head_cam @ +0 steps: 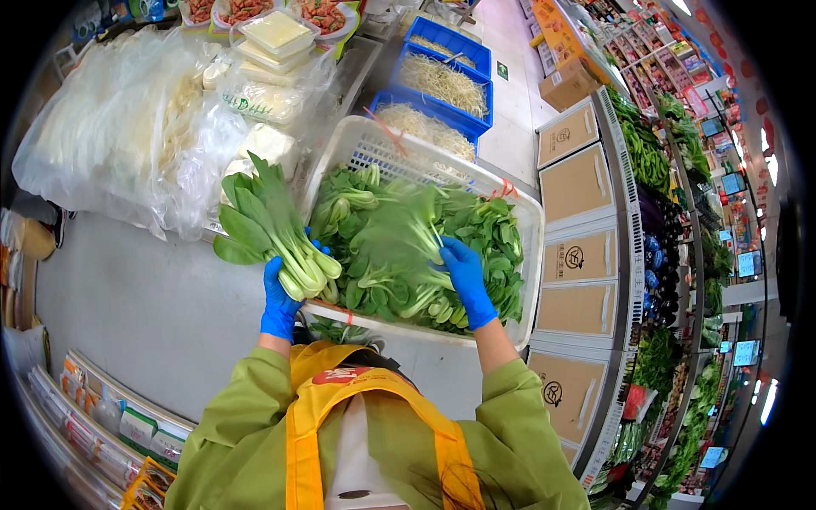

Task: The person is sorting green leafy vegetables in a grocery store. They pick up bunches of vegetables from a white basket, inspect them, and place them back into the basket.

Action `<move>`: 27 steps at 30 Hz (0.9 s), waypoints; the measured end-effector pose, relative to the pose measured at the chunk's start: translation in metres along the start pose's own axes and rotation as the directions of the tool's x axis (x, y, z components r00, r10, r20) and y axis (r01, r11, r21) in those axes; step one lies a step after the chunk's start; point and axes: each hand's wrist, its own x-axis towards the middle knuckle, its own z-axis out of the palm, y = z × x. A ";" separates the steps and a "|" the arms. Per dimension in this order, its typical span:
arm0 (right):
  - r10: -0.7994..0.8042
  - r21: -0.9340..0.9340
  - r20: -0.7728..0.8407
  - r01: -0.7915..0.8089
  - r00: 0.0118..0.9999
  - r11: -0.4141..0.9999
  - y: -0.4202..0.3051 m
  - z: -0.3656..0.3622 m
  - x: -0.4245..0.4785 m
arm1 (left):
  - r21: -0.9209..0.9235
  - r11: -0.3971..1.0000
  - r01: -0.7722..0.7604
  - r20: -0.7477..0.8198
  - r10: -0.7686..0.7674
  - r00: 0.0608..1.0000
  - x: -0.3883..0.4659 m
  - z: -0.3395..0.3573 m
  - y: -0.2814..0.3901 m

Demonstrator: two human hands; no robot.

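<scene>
My left hand [280,296], in a blue glove, grips a bunch of bok choy [271,233] by its pale stalks, leaves pointing up and away from me. The bunch hangs at the left rim of a white plastic crate [534,268]. Inside the crate my right hand [465,277], gloved too, pinches the stems of another leafy green bunch [398,226], which is blurred by motion. Loose bok choy [379,299] covers much of the crate's bottom. Red ties are knotted on the crate's rim.
Blue tubs [489,105] of bean sprouts stand beyond the crate. At the left, clear plastic bags [121,127] and stacked tofu boxes [277,38] cover a counter. A vegetable shelf [628,255] with cardboard-coloured panels runs along the right. Greens [341,331] lie below the crate's near edge.
</scene>
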 end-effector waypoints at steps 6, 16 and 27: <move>-0.423 -0.631 -0.062 0.293 0.904 0.718 0.025 0.004 0.001 | 0.025 1.000 -0.014 -0.021 0.014 1.000 -0.002 0.009 0.000; -0.296 -0.952 0.037 0.123 0.955 0.279 0.069 -0.030 0.024 | 0.094 0.995 -0.022 -0.004 0.022 1.000 -0.001 0.007 -0.001; 0.011 -0.664 0.062 0.033 0.998 0.747 -0.009 -0.022 -0.029 | 0.066 0.997 -0.028 -0.016 0.029 0.999 -0.001 0.003 0.001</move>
